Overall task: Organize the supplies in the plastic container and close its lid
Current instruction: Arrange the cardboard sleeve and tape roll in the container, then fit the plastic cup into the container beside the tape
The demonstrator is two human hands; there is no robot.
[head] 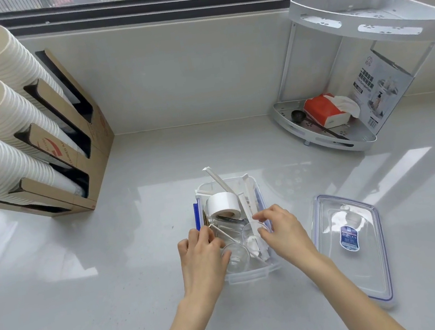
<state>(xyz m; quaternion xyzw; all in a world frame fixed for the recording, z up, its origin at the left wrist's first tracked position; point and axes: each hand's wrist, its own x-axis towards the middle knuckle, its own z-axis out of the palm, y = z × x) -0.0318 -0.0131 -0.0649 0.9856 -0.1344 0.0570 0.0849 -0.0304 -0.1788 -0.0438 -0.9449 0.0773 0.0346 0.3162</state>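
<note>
The plastic container (pixel 242 275) is sitting open mid-counter, likely light and stiff, best held by its rim; everything else is placed from it. Its clear lid (pixel 352 252) is lying flat just right of it, with bare counter (pixel 116 289) to the left giving room to move. Inside, a white tape roll (pixel 223 205) is resting toward the far end beside long white clip sticks (pixel 250 202) poking over the rim, and two small glass cups (pixel 235 255), probably slippery and fragile, are nearer. The left hand (pixel 204 260) is curling its fingers around something at the left wall, what exactly I cannot tell; the right hand (pixel 281 231) is pinching at a stick.
</note>
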